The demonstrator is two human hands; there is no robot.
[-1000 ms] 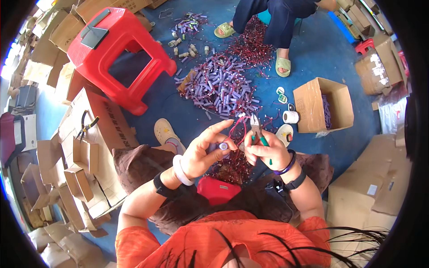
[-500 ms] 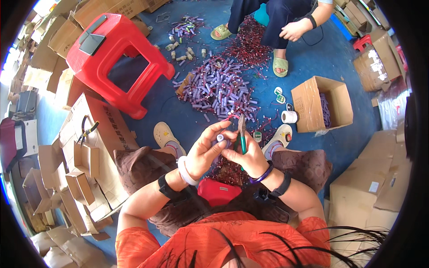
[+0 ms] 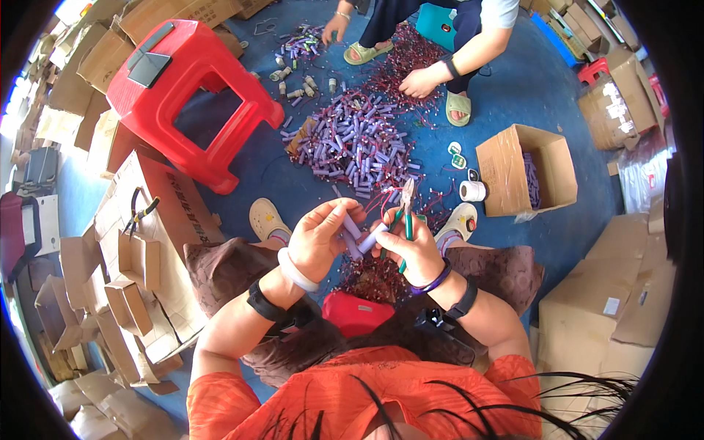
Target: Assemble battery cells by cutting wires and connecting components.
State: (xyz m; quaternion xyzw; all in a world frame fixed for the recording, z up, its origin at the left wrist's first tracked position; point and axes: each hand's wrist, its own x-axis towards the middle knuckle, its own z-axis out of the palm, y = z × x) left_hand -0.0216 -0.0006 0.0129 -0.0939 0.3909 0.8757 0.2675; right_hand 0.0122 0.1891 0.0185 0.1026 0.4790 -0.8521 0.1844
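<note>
Purple cylindrical battery cells (image 3: 350, 227) with thin red wires are gripped in my left hand (image 3: 312, 236), fingers closed round them. My right hand (image 3: 418, 255) is closed on green-handled pliers (image 3: 408, 196), whose metal jaws point away from me. Between the thumb and fingers of that same hand is another purple cell (image 3: 374, 237), its end close to the cells on the left. Red wires rise between both hands. Just beyond lies a large heap of purple cells (image 3: 361, 147) on the floor.
Opposite me a co-worker's hand (image 3: 419, 82) touches a pile of red wires (image 3: 407, 55). An open carton (image 3: 495, 172) holding purple cells stands at right, beside a white roll (image 3: 473, 191). A red stool (image 3: 213, 158) and cardboard trays (image 3: 132, 308) are at left.
My hands have moved slightly apart and turned, bringing the purple cells into plainer view. The pliers have tilted to the right. The co-worker has leaned in, reaching to the wires and small cells.
</note>
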